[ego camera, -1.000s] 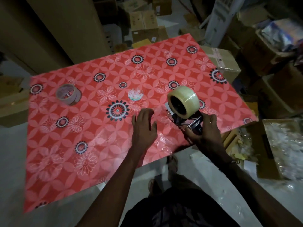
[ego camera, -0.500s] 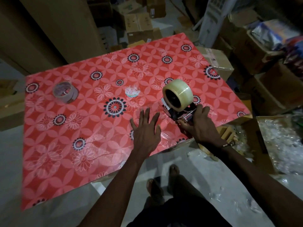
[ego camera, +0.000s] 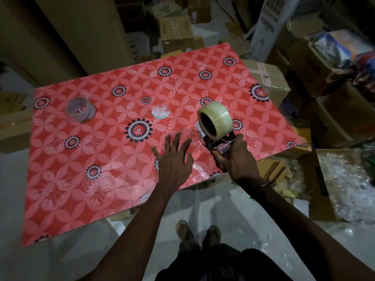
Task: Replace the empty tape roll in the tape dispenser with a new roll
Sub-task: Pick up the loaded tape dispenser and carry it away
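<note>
1. while the right hand (ego camera: 238, 159) goes on gripping the tape dispenser (ego camera: 218, 142) by its handle, the left hand (ego camera: 174, 159) has changed most: a second ago its fingers were bunched near the table, and now they are spread wide and straight.
2. the new roll (ego camera: 215, 122), full and clear, already sits on the dispenser's hub, standing on edge above the red flowered table (ego camera: 101, 159) near its front edge. the dispenser has stayed in much the same spot over the last second, a little closer to the left hand.
3. the empty tape roll (ego camera: 80, 108) lies well apart, far to the left on the table, untouched.
4. for the task this suggests the swap itself is done; what seems left is feeding the tape end through the front of the dispenser, or just a check of the fit. whether the tape end is threaded i cannot tell.
5. left hand: fully open, palm down, holding nothing, just beside the dispenser; whether it touches the table i cannot tell.
6. right hand: fingers curled round the dispenser's handle, thumb side up, holding it firmly with the roll pointing away from the person.
</note>
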The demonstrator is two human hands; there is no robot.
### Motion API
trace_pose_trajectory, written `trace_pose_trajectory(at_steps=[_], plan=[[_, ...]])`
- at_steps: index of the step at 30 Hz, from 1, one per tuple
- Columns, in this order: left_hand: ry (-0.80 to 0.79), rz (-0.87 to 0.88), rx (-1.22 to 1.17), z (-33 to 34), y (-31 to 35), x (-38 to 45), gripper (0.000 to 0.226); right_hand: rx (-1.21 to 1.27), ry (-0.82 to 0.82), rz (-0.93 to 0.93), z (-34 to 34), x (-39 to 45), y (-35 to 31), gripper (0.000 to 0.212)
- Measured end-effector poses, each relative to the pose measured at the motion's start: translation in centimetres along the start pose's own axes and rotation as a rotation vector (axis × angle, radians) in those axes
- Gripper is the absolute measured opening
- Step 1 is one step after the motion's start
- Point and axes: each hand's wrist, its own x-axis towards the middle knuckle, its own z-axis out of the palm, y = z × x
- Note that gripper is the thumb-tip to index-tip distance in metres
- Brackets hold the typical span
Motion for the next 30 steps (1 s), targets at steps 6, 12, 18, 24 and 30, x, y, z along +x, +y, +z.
trace_pose_trajectory(at_steps=[6, 12, 18, 24, 30], plan=[[-0.003, -0.005, -0.011, -0.1, 0.1, -0.1, 0.055, 0.001, 0.011, -0.016, 0.3, -0.1, 0.7, 0.068], [-0.006, -0.006, 0.001, -0.2, 0.2, -0.1, 0.056, 0.005, 0.034, -0.021, 0.3, -1.2, 1.6, 0.066], [-0.004, -0.005, 0.018, 0.0, 0.2, -0.3, 0.056, 0.025, 0.046, -0.029, 0.3, -2.3, 2.1, 0.066], [-0.002, -0.011, 0.002, -0.2, 0.3, -0.4, 0.055, 0.031, 0.119, -0.049, 0.4, -4.0, 3.3, 0.076], [-0.006, -0.020, 0.012, -0.5, 0.4, -0.6, 0.054, 0.112, 0.160, -0.098, 0.3, -5.6, 4.0, 0.075]])
